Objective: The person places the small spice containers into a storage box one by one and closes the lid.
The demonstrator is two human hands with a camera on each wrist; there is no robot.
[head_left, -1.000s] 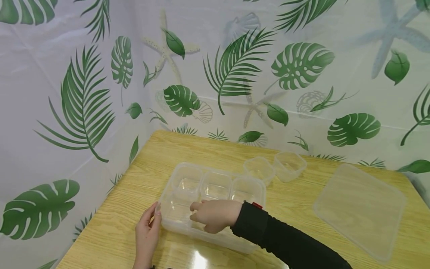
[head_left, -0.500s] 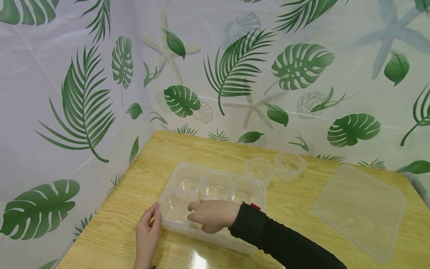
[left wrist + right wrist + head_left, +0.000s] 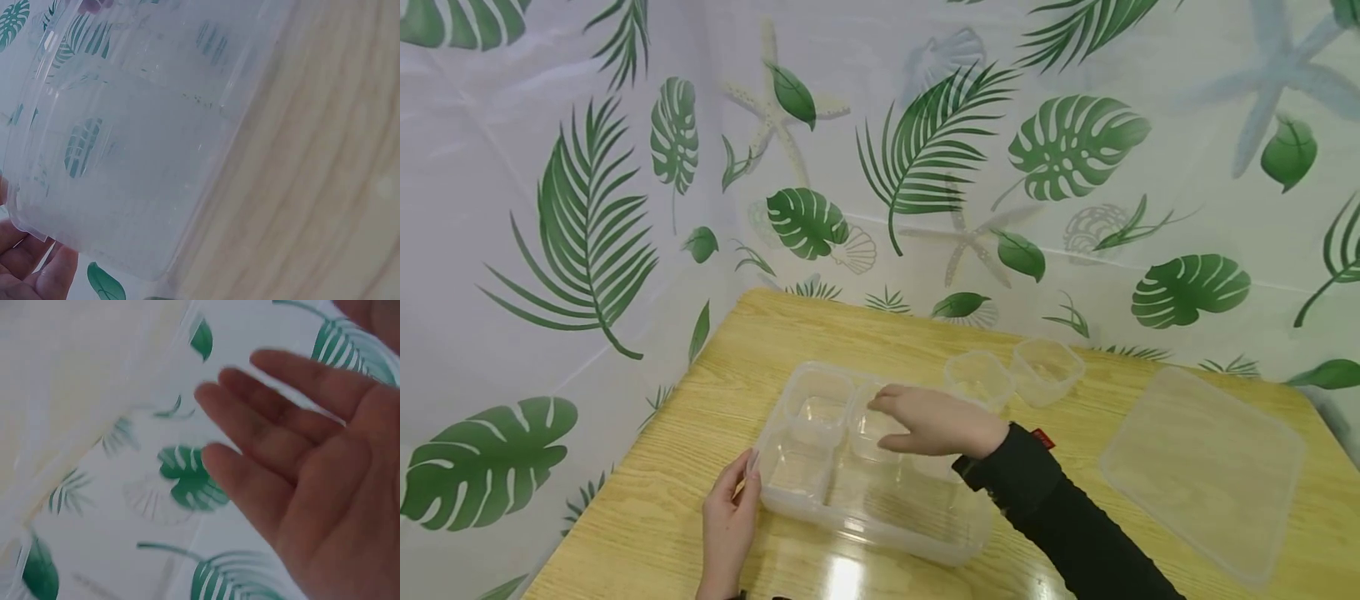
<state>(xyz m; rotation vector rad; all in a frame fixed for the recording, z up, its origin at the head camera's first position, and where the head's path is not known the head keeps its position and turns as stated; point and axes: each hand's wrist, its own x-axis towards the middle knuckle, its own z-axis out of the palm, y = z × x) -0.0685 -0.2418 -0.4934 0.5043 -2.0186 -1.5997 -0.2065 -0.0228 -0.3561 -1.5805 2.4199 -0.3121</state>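
A large clear plastic storage box (image 3: 910, 540) sits on the table with several small clear tubs inside it. One small tub (image 3: 793, 471) fills its front left corner; others line the back row, the right one partly hidden by my right hand. At the box's left side my left hand (image 3: 730, 517) grips the rim between thumb and fingers; in the left wrist view its fingers (image 3: 53, 275) show at the rim's end. My right hand (image 3: 936, 421) hovers over the back tubs, fingers spread and holding nothing, as the right wrist view also shows.
Two more small tubs, a rounded one (image 3: 977, 377) and a squarer one (image 3: 1047, 371), stand side by side behind the box. A flat translucent lid (image 3: 1210, 471) lies on the wooden table (image 3: 640, 517) at the right. Leaf-printed cloth (image 3: 925, 250) hangs behind and at the left.
My right hand has risen from the front left tub and moved back and right over the rear tubs, its fingers straighter. The left hand keeps its place on the rim.
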